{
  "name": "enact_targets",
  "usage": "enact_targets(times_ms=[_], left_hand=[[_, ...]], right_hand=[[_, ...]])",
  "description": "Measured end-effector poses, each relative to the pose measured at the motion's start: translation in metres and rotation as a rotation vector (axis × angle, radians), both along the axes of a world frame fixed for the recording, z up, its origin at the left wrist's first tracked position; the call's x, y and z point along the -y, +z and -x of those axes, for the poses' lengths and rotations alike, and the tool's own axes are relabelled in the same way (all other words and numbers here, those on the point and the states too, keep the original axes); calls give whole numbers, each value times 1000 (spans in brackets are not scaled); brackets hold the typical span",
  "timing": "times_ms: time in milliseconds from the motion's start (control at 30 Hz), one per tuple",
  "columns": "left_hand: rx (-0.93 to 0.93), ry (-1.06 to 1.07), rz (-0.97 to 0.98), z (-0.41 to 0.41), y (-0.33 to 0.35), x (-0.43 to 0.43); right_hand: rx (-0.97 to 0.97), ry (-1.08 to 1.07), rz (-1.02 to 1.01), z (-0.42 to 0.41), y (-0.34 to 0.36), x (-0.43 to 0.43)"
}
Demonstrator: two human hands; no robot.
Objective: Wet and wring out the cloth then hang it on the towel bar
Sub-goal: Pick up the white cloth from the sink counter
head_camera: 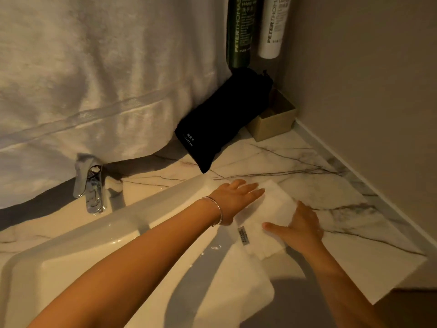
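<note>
Two of your hands rest on one folded white cloth [268,218] lying on the marble counter just right of the sink [99,254]: left hand [236,197] flat, fingers spread; right hand [300,226] pressing its near edge, fingers extended. One faucet [91,185] stands behind the sink, two bottles beyond.

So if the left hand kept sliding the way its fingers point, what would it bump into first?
Probably nothing soon. The left hand lies on the cloth, fingers pointing right across the bare counter. The wall looks like the first thing, though depth is unclear.
</note>
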State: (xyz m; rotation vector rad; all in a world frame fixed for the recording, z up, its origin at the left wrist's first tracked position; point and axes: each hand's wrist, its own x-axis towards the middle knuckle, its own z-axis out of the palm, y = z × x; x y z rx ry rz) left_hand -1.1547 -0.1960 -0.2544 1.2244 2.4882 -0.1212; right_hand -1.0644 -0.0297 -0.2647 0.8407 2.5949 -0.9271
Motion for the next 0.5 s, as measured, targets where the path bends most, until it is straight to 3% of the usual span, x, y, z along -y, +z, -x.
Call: enact_targets(times_ms=[100,400,500], left_hand=[[78,6,22,19,-9,-17],[353,531,-412,43,-27,-61],[381,565,-471,46,-29,-63]], right_hand=[[-30,-20,21,4,-7,-2],[-114,-99,88,20,-21,-30],[-204,-30,57,20,-19,-24]])
